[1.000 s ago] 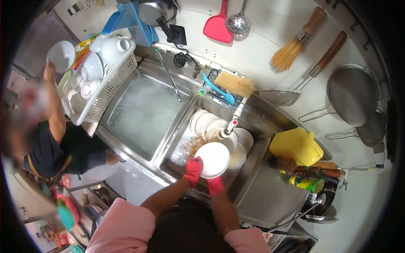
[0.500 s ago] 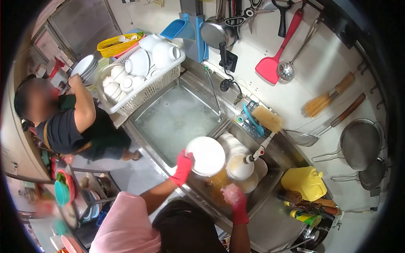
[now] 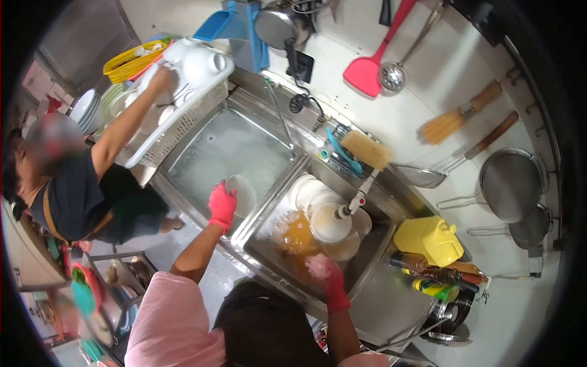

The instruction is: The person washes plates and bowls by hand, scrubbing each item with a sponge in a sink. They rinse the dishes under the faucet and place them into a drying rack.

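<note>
My left hand [image 3: 222, 203], in a red rubber glove, is over the near part of the water-filled left basin [image 3: 208, 156]. Its fingers look apart, beside a white bowl [image 3: 243, 197] sunk in the cloudy water. Over the right basin [image 3: 380, 260], my right hand [image 3: 333, 282], gloved in red too, is closed around a pink mesh scrubber [image 3: 318, 267]. Ahead of it, white bowls [image 3: 330, 221] lie stacked under the tap [image 3: 350, 209]. Foamy, yellowish water [image 3: 298, 235] covers the basin floor to their left.
A co-worker [image 3: 79, 177] at the left reaches into a white basket [image 3: 183, 119] of crockery. A yellow jug [image 3: 428, 240] and bottles stand right of the sink. Strainers [image 3: 512, 183], a brush [image 3: 461, 113] and a red spatula [image 3: 364, 74] hang on the wall.
My left hand has moved left with the white bowl, which is now down in the left basin's water. My right hand keeps the scrubber. The co-worker's arm now reaches into the basket.
</note>
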Tool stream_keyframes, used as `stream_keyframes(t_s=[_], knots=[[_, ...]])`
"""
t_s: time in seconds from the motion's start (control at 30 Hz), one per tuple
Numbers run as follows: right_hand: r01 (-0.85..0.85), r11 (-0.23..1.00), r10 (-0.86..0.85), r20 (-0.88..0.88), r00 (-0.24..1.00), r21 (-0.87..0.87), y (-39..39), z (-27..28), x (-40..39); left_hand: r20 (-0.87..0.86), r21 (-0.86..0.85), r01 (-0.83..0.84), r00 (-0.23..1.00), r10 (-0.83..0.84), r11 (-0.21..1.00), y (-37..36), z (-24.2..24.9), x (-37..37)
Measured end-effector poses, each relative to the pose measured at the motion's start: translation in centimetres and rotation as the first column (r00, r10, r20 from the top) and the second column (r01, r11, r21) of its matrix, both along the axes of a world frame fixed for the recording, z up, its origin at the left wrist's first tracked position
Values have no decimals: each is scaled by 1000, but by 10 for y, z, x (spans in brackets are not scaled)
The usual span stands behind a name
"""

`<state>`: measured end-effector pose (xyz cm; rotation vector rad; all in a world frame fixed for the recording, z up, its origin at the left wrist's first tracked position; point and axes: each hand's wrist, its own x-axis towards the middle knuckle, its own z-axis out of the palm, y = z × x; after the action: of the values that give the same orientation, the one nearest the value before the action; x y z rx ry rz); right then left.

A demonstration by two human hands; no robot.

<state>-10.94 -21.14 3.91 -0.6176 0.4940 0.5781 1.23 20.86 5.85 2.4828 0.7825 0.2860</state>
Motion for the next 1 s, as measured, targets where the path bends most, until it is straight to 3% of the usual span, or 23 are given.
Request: stream_keyframes(t_s=[0.03, 0.1, 0.13, 0.17, 0.2, 0.23, 0.27, 0.37, 0.43, 0.47, 0.5, 0.53, 0.57, 0.6, 0.63, 0.73, 0.77, 0.8, 0.87, 0.9, 1.0], knots=[[-67, 976, 117, 236, 965, -209, -4, -20, -4, 79, 102, 64, 994, -72, 993, -11, 7, 2], [-99, 927, 217, 302, 928, -361, -9, -7, -1, 344, 60, 280, 895, -283, 958, -58, 29, 5], [-91, 947, 177, 267, 947, -307, -9, -5, 2, 470, 60, 382, 804, -364, 922, -86, 33, 6], [-78, 964, 138, 230, 963, -253, -11, -4, 5, 444, -115, 462, 816, -370, 879, -113, 18, 3], [-11, 997, 18, 105, 994, -74, -15, -10, 6, 418, -294, 517, 826, -378, 804, -140, -9, -3], [85, 992, -82, -39, 996, 91, -23, -15, 7, 298, -500, 443, 895, -333, 744, -166, -49, -6], [49, 998, -45, 83, 996, -48, -26, -13, 6, 162, -677, 333, 937, -309, 656, -189, -90, -6], [5, 880, 191, 364, 911, -475, -27, 3, 0, -245, -712, 102, 891, -382, 695, -244, -171, -5], [28, 692, 426, 440, 791, -721, -33, 16, 0, -230, -645, 103, 919, -320, 757, -270, -182, -1], [95, 519, 573, 428, 699, -850, -39, 24, -1, -223, -609, 99, 931, -289, 787, -281, -185, 2], [186, 332, 709, 374, 598, -925, -42, 35, 3, -223, -466, 124, 942, -252, 876, -296, -206, 5], [130, 407, 622, 378, 686, -904, -45, 37, 0, -235, -489, 71, 949, -210, 869, -303, -209, 7], [94, 485, 521, 373, 768, -870, -48, 40, -1, -249, -507, 20, 954, -169, 862, -308, -211, 8], [34, 789, 161, 259, 952, -613, -50, 41, -8, -262, -520, -28, 956, -128, 854, -310, -210, 11], [134, 957, -146, -27, 989, -256, -53, 41, -14, -289, -488, -19, 947, -141, 873, -309, -205, 13], [121, 973, -137, -68, 988, -197, -66, 39, -20, -318, -441, 14, 932, -171, 897, -299, -185, 26], [25, 830, 125, 228, 966, -558, -72, 38, -21, -303, -465, 25, 935, -186, 885, -292, -181, 30], [75, 543, 454, 367, 812, -836, -77, 37, -21, -289, -486, 39, 936, -202, 873, -284, -174, 32], [236, 241, 684, 337, 647, -942, -81, 23, -24, -281, -470, 102, 924, -258, 877, -264, -136, 34], [222, 287, 605, 356, 713, -932, -84, 7, -29, -277, -460, 134, 918, -285, 878, -253, -113, 35], [217, 406, 464, 405, 788, -888, -78, 8, -29, -287, -518, -13, 945, -159, 855, -217, -72, 20]])
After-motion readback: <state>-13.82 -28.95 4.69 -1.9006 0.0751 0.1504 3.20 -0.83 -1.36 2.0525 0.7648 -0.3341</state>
